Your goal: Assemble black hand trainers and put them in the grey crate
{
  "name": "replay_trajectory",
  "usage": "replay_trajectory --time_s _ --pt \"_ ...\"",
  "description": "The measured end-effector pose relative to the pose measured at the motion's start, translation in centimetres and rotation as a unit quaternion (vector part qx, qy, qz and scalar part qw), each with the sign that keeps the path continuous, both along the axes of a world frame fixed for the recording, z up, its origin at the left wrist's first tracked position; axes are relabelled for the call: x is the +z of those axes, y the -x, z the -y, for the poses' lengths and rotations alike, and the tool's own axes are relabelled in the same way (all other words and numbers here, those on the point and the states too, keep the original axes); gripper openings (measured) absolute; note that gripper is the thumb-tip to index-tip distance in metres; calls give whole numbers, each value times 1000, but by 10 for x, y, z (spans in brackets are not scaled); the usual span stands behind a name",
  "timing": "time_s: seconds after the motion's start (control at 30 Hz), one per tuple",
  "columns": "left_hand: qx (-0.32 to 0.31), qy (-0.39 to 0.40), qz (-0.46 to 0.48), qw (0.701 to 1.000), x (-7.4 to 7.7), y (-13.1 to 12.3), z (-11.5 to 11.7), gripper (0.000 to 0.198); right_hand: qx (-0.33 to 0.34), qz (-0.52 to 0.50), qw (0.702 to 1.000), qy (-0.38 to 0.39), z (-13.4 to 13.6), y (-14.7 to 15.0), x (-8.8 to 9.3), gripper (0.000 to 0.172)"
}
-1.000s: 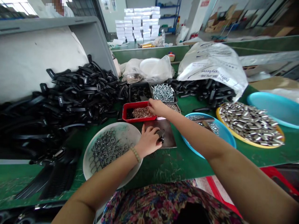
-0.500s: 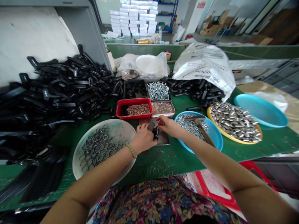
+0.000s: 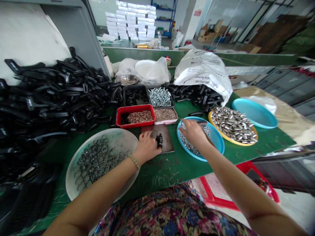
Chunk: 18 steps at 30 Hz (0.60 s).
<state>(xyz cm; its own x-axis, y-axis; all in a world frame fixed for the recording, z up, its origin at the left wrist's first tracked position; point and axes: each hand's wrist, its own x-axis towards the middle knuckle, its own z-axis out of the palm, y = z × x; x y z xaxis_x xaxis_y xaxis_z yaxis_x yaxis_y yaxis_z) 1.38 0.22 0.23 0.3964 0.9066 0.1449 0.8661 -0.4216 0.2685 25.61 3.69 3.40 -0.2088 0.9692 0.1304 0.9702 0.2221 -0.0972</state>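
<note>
My left hand [image 3: 147,148] rests on a dark metal plate [image 3: 167,141], its fingers pinching a small black part [image 3: 159,141] that stands on the plate. My right hand [image 3: 194,132] hangs over a blue plate [image 3: 188,152] of small metal washers, its fingers apart and nearest a hammer head [image 3: 202,123]. My forearm hides most of the hammer's wooden handle. A white basin [image 3: 123,139] of dark metal rings lies just left of my left hand.
Red tray [image 3: 135,107] and small trays of bolts and parts stand beyond the metal plate. A large heap of black plastic parts [image 3: 54,95] lies left. A yellow plate of metal cylinders [image 3: 233,126] lies right, beyond it a teal basin [image 3: 254,113].
My right hand has left the metal plate and moved right over the blue plate, near the hammer. My left hand stays on the black part. The whole view has shifted slightly.
</note>
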Motion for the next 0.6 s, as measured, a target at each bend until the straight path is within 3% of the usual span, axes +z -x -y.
replay_trajectory --time_s 0.07,0.17,0.23,0.3,0.37,0.47,0.6 --pt "-4 -6 -9 1000 -1 0 0 36 -171 84 981 33 3 -41 -2 39" --pt "2 -18 -14 1000 -2 0 0 36 -238 127 955 122 10 -71 -6 35" --pt "6 -16 -17 1000 -2 0 0 38 -229 115 959 120 19 -62 -3 35" --pt "7 -10 -12 1000 -1 0 0 42 -195 63 973 105 31 -35 7 38" --pt "11 -6 2 1000 -1 -1 0 49 -108 -26 986 121 43 -1 22 39" --pt "19 -2 15 1000 0 0 0 52 24 -123 980 156 56 40 41 38" --pt "9 -7 13 1000 -2 0 1 50 29 -143 977 153 57 58 46 38"
